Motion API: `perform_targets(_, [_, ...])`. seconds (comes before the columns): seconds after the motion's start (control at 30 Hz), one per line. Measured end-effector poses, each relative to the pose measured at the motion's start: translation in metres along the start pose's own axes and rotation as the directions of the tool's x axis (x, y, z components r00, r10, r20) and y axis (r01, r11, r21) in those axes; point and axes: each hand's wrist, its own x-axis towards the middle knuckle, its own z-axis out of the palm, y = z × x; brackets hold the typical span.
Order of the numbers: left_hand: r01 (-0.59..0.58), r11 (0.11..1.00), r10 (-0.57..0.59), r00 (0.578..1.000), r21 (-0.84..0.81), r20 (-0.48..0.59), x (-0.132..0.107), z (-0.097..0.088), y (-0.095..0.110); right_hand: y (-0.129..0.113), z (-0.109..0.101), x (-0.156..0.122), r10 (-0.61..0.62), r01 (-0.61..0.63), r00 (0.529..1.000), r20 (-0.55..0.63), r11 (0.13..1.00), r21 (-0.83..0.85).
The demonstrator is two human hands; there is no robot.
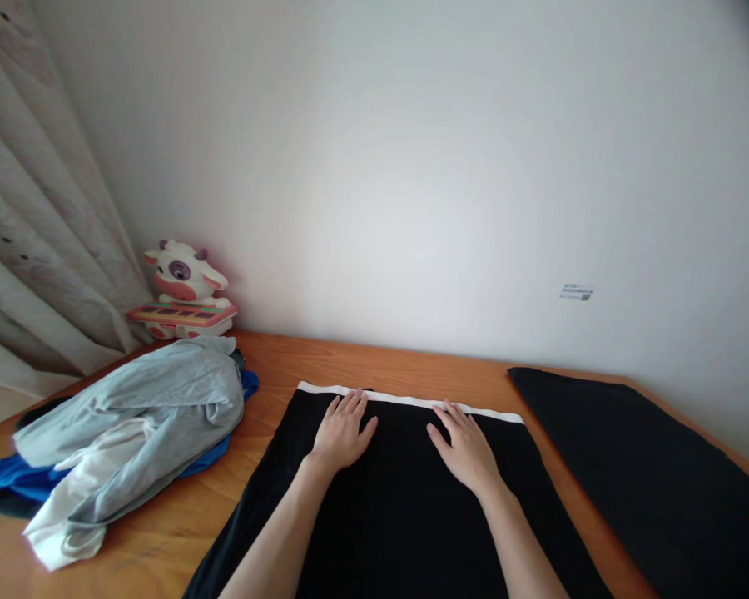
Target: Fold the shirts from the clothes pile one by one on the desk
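A black garment [399, 507] with a white band [405, 400] along its far edge lies spread flat on the wooden table. My left hand [343, 431] rests flat on its upper left part, fingertips reaching the white band. On the upper right part lies my right hand [465, 445], palm down with fingers apart, its fingertips also at the band. Neither hand grips the cloth. The near end of the garment runs out of view at the bottom, between and beyond my forearms.
A loose pile of grey, white and blue clothes [156, 424] lies on the left of the table [268, 366]. Behind it sits a toy cow with a keyboard [184, 291], near a curtain [31, 191]. Another black cloth [649, 466] lies flat at the right. A wall borders the back.
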Motion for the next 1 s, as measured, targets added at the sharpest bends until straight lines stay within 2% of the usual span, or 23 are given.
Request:
perform_targets(0.13, [-0.009, 0.97, 0.007, 1.0, -0.241, -0.012, 0.0, -0.004, -0.019, 0.017, 0.0, -0.001, 0.138, -0.138, 0.99, -0.014, 0.99, -0.023])
perform_targets(0.2, [0.01, 0.905, -0.041, 0.997, -0.426, -0.064, 0.0, -0.006, -0.027, 0.019, 0.001, 0.0, 0.183, -0.184, 0.983, -0.023, 0.983, -0.005])
perform_targets(0.3, [0.036, 0.756, -0.165, 0.977, -0.653, -0.136, 0.0, -0.008, -0.036, 0.026, 0.004, 0.0, 0.169, -0.164, 0.984, -0.058, 0.983, 0.078])
perform_targets(0.4, [0.074, 0.636, -0.266, 0.955, -0.768, -0.128, 0.0, -0.009, -0.044, 0.045, 0.005, -0.007, 0.12, -0.105, 0.988, -0.098, 0.983, 0.147])
perform_targets(0.47, [0.105, 0.563, -0.309, 0.947, -0.82, -0.091, 0.0, -0.01, -0.051, 0.06, 0.003, -0.016, 0.108, -0.093, 0.987, -0.116, 0.987, 0.13])
perform_targets(0.57, [0.162, 0.523, -0.381, 0.923, -0.836, -0.059, -0.001, -0.017, -0.064, 0.076, -0.004, -0.029, 0.136, -0.13, 0.985, -0.11, 0.99, 0.059])
perform_targets(0.63, [0.206, 0.584, -0.4, 0.915, -0.785, -0.057, -0.005, -0.023, -0.074, 0.079, -0.009, -0.035, 0.185, -0.184, 0.978, -0.096, 0.983, 0.019])
perform_targets(0.77, [0.241, 0.828, -0.323, 0.943, -0.505, -0.079, -0.015, -0.03, -0.087, 0.076, -0.013, -0.038, 0.262, -0.263, 0.96, -0.098, 0.965, 0.004])
perform_targets(0.87, [0.136, 0.939, -0.183, 0.975, -0.315, -0.123, -0.018, -0.026, -0.085, 0.076, -0.011, -0.037, 0.245, -0.242, 0.96, -0.135, 0.97, 0.04])
perform_targets(1.0, [-0.002, 0.984, -0.032, 0.982, -0.176, -0.186, -0.018, -0.022, -0.071, 0.083, -0.009, -0.038, 0.24, -0.213, 0.942, -0.234, 0.968, 0.135])
